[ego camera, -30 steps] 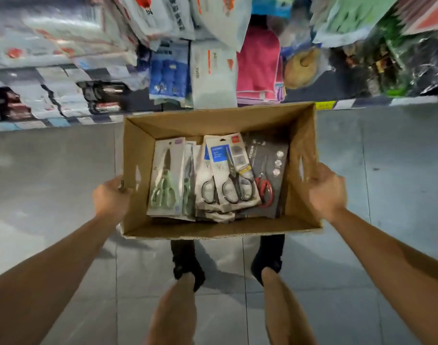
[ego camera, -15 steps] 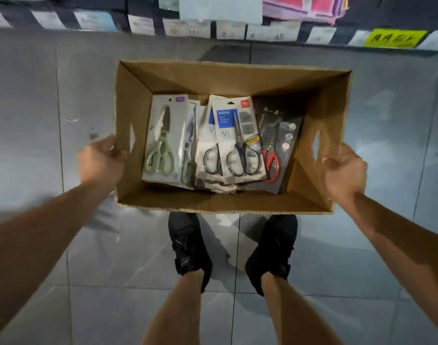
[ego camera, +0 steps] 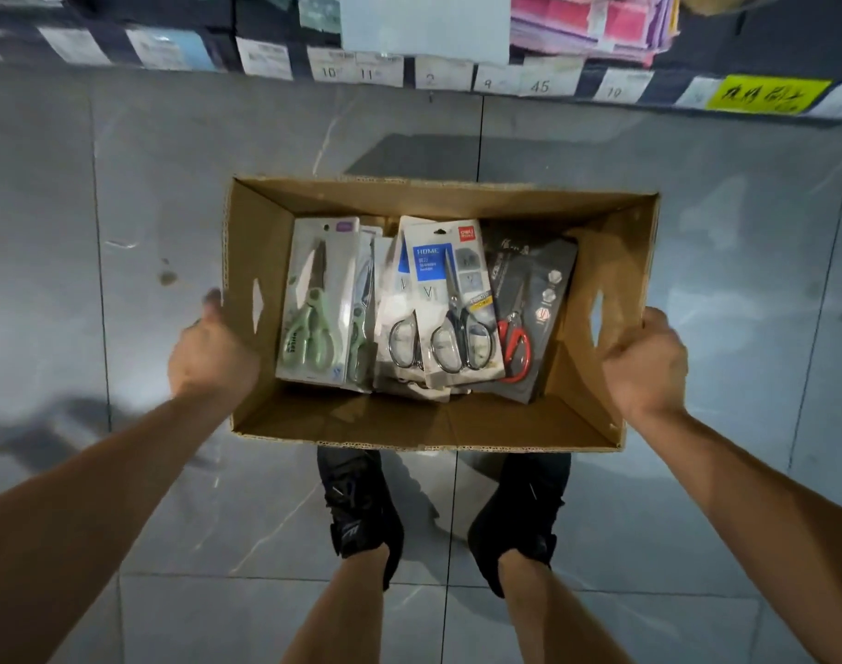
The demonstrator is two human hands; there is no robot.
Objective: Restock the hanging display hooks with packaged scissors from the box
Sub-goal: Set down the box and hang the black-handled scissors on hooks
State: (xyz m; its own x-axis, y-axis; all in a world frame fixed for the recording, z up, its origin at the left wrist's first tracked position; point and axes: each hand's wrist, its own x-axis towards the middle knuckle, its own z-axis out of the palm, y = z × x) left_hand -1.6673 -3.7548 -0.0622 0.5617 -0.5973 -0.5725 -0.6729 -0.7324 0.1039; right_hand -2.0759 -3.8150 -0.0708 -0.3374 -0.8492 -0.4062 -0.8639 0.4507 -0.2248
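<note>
The left hand [ego camera: 213, 357] grips the left side wall of the open-topped cardboard box [ego camera: 409, 426]. The right hand [ego camera: 648, 366] grips the right side wall. Both hands are curled round the outer faces, fingertips hidden. The box is held above the grey tiled floor [ego camera: 744, 232], ahead of the black shoes [ego camera: 361, 510]. The packaged scissors [ego camera: 402, 337] lie in the box bottom: green-handled pack [ego camera: 313, 304] left, black-handled pack [ego camera: 457, 299] centre, red-handled pack [ego camera: 529, 318] right. A shelf edge [ego camera: 361, 71] with price labels runs along the top.
</note>
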